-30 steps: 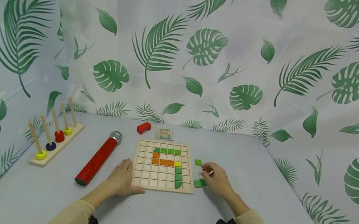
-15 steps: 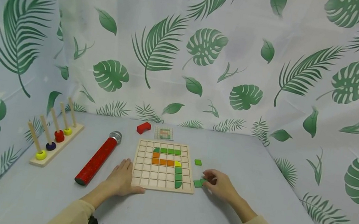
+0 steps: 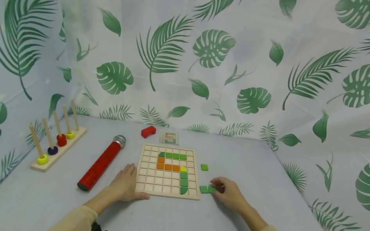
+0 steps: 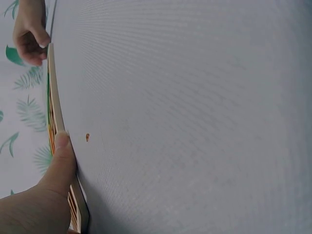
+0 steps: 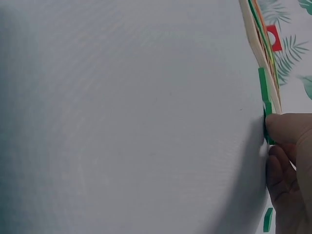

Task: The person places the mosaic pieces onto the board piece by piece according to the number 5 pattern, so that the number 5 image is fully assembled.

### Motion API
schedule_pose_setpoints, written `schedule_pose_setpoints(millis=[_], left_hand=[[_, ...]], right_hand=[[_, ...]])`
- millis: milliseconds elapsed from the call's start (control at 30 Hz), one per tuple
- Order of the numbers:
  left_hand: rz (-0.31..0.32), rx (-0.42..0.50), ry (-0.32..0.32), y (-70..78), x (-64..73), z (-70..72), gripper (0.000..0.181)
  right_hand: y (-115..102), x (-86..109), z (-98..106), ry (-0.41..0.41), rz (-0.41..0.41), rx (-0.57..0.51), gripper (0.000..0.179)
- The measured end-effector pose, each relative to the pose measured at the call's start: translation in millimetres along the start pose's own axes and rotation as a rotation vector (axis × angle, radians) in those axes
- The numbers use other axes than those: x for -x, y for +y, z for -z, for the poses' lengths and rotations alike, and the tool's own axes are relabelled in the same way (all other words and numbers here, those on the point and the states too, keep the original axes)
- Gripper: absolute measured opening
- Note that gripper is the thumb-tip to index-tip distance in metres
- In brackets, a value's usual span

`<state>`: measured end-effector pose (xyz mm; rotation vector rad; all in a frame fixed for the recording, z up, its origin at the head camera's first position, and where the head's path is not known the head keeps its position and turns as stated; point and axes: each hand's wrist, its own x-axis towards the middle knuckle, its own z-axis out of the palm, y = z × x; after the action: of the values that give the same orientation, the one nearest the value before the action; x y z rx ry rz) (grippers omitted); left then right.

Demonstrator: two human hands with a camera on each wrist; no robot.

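Note:
A square wooden grid board (image 3: 146, 187) lies mid-table with green, orange and yellow tiles set in its cells. My left hand (image 3: 124, 184) rests along its left side, fingers straight; in the left wrist view the thumb (image 4: 62, 158) lies against the board's front edge. To the right of the board, my right hand (image 3: 229, 193) pinches a green tile (image 3: 211, 190) at its fingertips, low at the tabletop. A second green tile (image 3: 203, 189) lies right beside it, and another green tile (image 3: 204, 167) farther back. The right wrist view shows the thumb (image 5: 287, 126) on the tile's edge.
A red microphone (image 3: 100, 164) lies left of the board. Farther left stands a wooden peg rack (image 3: 43, 166) with coloured rings. Behind the board are a red block (image 3: 148, 131) and a small pattern card (image 3: 169, 137). Leaf-printed cloth walls surround the table.
My right hand has moved down and slightly right from near the rear green tile, and the tile at its fingertips has shifted slightly right. The left hand stays put.

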<state>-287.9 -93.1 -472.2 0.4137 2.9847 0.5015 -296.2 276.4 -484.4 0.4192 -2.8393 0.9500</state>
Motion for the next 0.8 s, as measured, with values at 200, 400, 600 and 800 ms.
schedule_pose_setpoints(millis=[200, 400, 600, 800], left_hand=[[-0.016, 0.017, 0.005, 0.2, -0.1, 2.4, 0.111], [-0.021, 0.036, -0.006, 0.5, -0.9, 4.2, 0.109], [-0.013, 0.039, -0.005, -0.8, -1.5, 2.3, 0.111], [-0.012, 0.038, -0.009, -1.6, -0.2, 1.4, 0.112]], right_hand=[[-6, -4.7, 1, 0.043, 0.034, 0.007, 0.031], [-17, -10.1, -3, 0.068, 0.123, -0.038, 0.031], [-31, -16.3, -14, 0.033, 0.171, -0.087, 0.031], [-46, -20.8, -31, -0.012, 0.221, -0.119, 0.031]])
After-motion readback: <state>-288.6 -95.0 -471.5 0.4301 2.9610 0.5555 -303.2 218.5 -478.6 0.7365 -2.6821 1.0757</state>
